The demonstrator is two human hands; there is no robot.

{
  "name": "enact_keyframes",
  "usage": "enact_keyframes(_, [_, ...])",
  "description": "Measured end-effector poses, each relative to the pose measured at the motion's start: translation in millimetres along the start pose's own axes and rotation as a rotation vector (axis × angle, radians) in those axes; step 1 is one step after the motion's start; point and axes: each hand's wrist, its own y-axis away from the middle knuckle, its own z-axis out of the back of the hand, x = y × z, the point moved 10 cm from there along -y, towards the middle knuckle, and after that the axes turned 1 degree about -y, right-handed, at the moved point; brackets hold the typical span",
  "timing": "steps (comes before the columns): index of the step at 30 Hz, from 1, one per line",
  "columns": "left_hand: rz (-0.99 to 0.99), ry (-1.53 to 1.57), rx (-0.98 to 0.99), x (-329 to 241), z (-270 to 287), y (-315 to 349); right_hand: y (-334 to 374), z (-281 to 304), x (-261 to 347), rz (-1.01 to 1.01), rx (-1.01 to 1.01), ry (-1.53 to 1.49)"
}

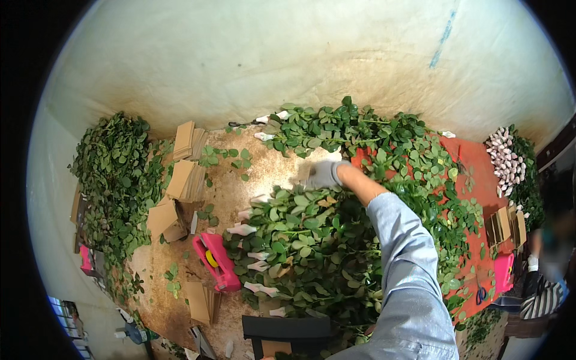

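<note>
My right hand (326,175), in a grey glove, reaches out over the table at the far edge of a broad pile of leafy rose stems (318,240). Its fingers point left and are smeared, so what they hold, if anything, does not show. Pale covered flower heads (242,230) line the left side of this pile. Beyond the hand, along the wall, lies another row of leafy stems (342,129) with white-covered heads (263,137) at its left end. My left hand is not in view.
A pink tape dispenser (217,262) stands left of the pile. Folded cardboard pieces (186,180) stand nearby, beside a large heap of foliage (114,192). A black stand (286,327) is at the near edge. Right are blue-handled scissors (481,294), bundled pale roses (507,161) and a person (543,294).
</note>
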Motion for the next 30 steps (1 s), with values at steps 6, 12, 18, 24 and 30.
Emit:
enact_keyframes(6, [0.030, 0.004, 0.031, 7.1, 1.3, 1.5, -56.2, 132.1, -114.9, -0.368, -0.879, 0.022])
enact_keyframes(12, [0.082, 0.027, 0.055, 13.5, -1.0, 14.8, -98.0, 136.5, -125.3, -0.383, -0.872, 0.009])
enact_keyframes(18, [0.098, 0.041, 0.066, 16.1, -6.1, 19.9, -107.9, 87.1, -107.6, -0.469, -0.530, 0.411])
enact_keyframes(24, [0.058, 0.020, 0.050, 23.9, -6.3, 8.6, -82.9, 30.4, -74.9, -0.272, -0.443, 0.631])
enact_keyframes(30, [0.038, 0.023, 0.033, 27.5, -8.7, 1.3, -30.7, -78.6, -31.7, -0.102, -0.061, 0.577])
